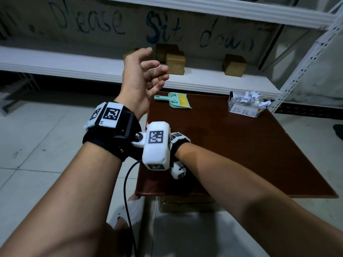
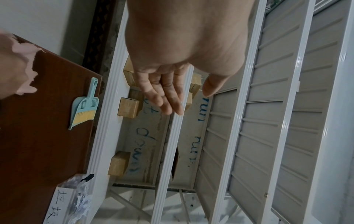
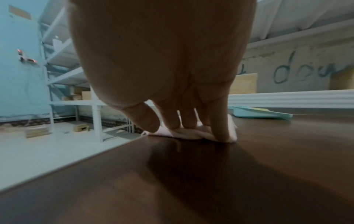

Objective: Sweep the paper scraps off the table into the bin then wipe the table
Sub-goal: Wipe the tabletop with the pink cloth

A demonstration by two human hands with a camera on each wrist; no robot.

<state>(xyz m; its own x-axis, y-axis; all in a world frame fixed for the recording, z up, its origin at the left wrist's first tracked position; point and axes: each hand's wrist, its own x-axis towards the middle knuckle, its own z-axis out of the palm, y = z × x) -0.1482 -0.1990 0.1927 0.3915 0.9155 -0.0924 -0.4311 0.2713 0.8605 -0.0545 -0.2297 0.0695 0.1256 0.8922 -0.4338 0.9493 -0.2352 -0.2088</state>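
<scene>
My left hand [image 1: 154,71] is raised in the air above the table's far left corner, palm up, fingers relaxed and holding nothing; the left wrist view shows the same empty left hand [image 2: 166,94]. My right hand [image 3: 184,121] presses a pink cloth [image 3: 191,134] flat on the dark brown table [image 1: 241,145] near its left edge. In the head view the left wrist camera hides that hand. A clear bin [image 1: 246,106] full of white paper scraps [image 1: 250,97] stands at the far right corner. A teal dustpan with a yellow brush [image 1: 175,101] lies at the far left.
A white shelf [image 1: 74,65] runs behind the table with cardboard boxes [image 1: 175,64] on it. Its perforated upright [image 1: 304,67] stands by the bin. A box [image 1: 185,204] sits under the table. My foot in a white slipper [image 1: 130,210] is on the tiled floor.
</scene>
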